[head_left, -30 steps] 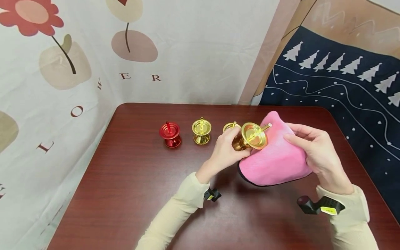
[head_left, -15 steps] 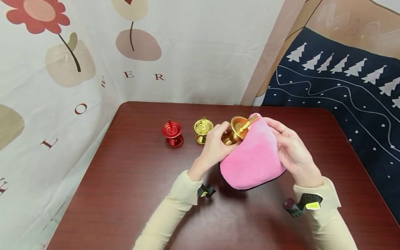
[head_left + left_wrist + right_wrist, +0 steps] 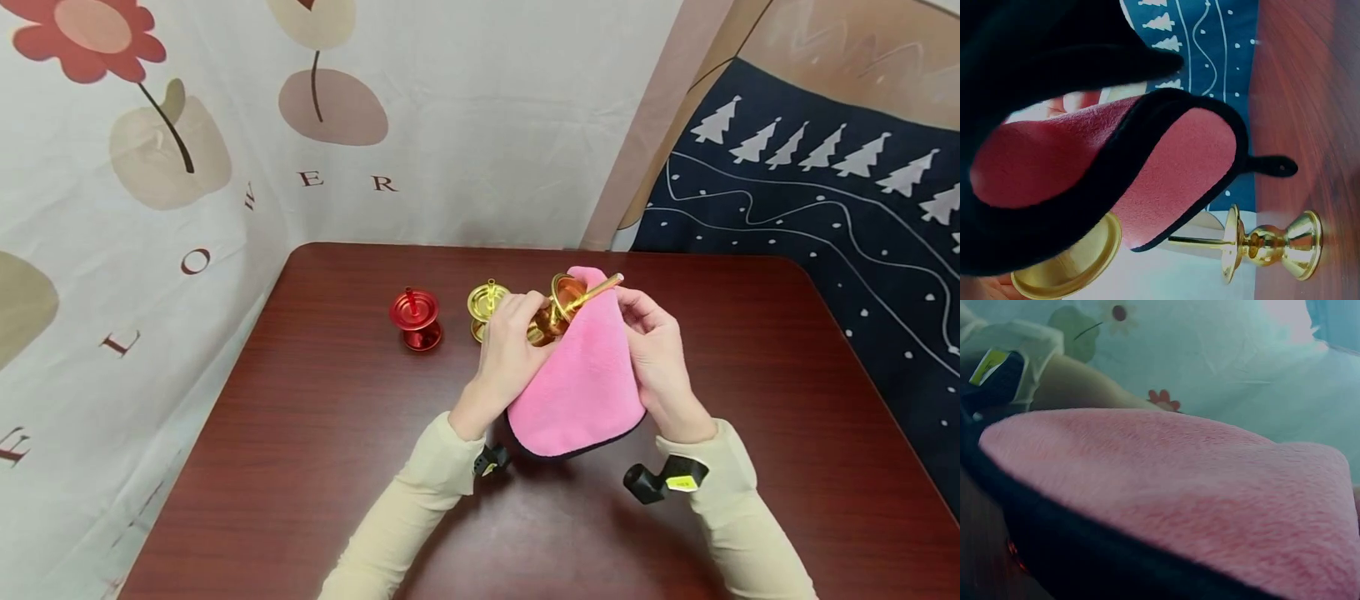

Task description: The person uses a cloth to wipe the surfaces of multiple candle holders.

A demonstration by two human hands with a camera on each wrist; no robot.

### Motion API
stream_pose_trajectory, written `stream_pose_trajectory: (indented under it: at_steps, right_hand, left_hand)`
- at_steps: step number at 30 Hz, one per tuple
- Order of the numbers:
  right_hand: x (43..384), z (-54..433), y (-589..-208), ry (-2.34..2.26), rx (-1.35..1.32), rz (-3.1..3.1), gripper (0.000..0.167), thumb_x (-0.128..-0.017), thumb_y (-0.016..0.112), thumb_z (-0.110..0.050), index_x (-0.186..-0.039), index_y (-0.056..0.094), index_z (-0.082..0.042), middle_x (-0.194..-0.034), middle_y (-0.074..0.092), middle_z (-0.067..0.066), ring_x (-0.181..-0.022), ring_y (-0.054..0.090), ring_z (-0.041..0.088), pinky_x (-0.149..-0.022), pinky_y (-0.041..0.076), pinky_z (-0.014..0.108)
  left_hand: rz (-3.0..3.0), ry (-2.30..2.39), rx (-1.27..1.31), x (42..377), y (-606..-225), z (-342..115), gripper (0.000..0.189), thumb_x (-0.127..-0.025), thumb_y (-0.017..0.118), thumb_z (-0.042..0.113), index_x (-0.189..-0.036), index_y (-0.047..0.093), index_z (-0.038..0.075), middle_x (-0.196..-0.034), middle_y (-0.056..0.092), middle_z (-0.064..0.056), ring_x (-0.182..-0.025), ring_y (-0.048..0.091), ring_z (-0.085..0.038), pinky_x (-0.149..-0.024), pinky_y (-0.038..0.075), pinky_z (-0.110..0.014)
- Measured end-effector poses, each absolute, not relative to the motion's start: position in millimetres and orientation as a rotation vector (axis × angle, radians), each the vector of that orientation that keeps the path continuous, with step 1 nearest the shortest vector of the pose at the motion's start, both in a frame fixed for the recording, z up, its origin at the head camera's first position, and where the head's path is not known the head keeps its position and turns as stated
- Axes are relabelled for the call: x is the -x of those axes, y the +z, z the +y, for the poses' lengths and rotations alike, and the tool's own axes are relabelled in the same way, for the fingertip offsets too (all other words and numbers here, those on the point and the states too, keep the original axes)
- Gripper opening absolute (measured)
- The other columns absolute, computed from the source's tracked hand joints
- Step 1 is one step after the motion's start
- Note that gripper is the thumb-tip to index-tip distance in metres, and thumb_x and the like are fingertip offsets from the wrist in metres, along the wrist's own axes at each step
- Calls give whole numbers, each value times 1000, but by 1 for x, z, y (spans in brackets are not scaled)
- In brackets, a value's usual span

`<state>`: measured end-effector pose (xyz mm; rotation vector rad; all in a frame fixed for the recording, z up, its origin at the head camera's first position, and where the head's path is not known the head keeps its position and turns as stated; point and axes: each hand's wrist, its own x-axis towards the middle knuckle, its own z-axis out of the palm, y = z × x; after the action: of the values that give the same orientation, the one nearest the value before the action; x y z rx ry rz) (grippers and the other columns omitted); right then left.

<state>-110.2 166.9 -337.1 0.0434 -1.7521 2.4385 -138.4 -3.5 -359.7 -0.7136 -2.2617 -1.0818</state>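
My left hand (image 3: 508,354) grips a gold candlestick (image 3: 551,321) by its lower part, tilted so its dish and spike point up to the right. A pink cloth (image 3: 581,387) with a dark border lies against the candlestick's dish, and my right hand (image 3: 660,362) holds the cloth from the right. In the left wrist view, the gold base (image 3: 1075,262) of the held candlestick shows below the cloth's dark edge. The right wrist view is mostly filled by the pink cloth (image 3: 1179,481), which hides the right fingertips.
A red candlestick (image 3: 415,317) stands on the brown table (image 3: 300,433), left of a gold one (image 3: 486,302) partly behind my left hand. In the left wrist view another gold candlestick (image 3: 1266,244) stands beyond the cloth. Printed curtains (image 3: 465,125) hang behind the table.
Both hands have moved left with the candlestick and cloth. The right hand has come closer to the left, and the cloth has folded narrower about the dish.
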Motion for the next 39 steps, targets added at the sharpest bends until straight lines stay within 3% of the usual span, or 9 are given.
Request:
stream_pose_trajectory:
  at_steps: [3,7,10,13,18,25,39]
  right_hand:
    - [112,159,-342,2260,53,-1851,23,-85,64,0,-95,72,-19,-98,62,-2,-94,53,15,-67,49,20]
    - [113,153,-347,2099,72,-1937,20,-84,64,2,-103,70,-2,-105,57,-1,-106,47,17,-74,44,23]
    - [113,149,-349,2095,105,-1939,20,-84,63,3,-103,68,6,-102,57,-1,-105,46,17,-74,43,23]
    - [114,145,-350,2142,137,-1900,15,-84,62,2,-93,73,-4,-95,56,-1,-101,46,17,-70,44,22]
    - [115,137,-354,2240,125,-1744,28,-86,60,3,-74,71,-20,-84,55,-1,-91,47,18,-61,44,20]
    - [118,130,-360,2279,40,-1567,27,-87,59,3,-76,71,-18,-82,55,0,-88,48,17,-58,44,19]
    - [122,132,-368,2277,9,-1529,34,-87,55,7,-73,71,-19,-80,55,-2,-87,48,15,-60,42,19]
  left_hand:
    - [-2231,-1029,712,139,-361,-3,30,-71,78,18,-90,59,4,-82,61,-8,-83,54,-22,-71,45,-34]
    - [-2212,-964,700,139,-363,-4,27,-70,77,16,-87,58,4,-82,60,-8,-84,54,-23,-73,44,-34]
    - [-2200,-915,693,139,-364,-4,25,-71,76,13,-86,58,5,-83,59,-7,-85,53,-23,-76,44,-34]
    - [-2183,-866,695,139,-364,-5,23,-71,75,11,-85,59,4,-83,59,-7,-85,53,-23,-76,44,-34]
    - [-2157,-805,699,138,-366,-6,18,-73,72,6,-84,58,4,-83,58,-7,-85,53,-23,-76,44,-34]
    - [-2114,-801,737,143,-367,-12,21,-71,74,8,-87,61,3,-84,60,-7,-83,53,-23,-77,45,-35]
    - [-2209,-796,854,144,-368,-22,38,-66,82,7,-96,60,1,-91,64,-10,-90,53,-26,-90,40,-39]
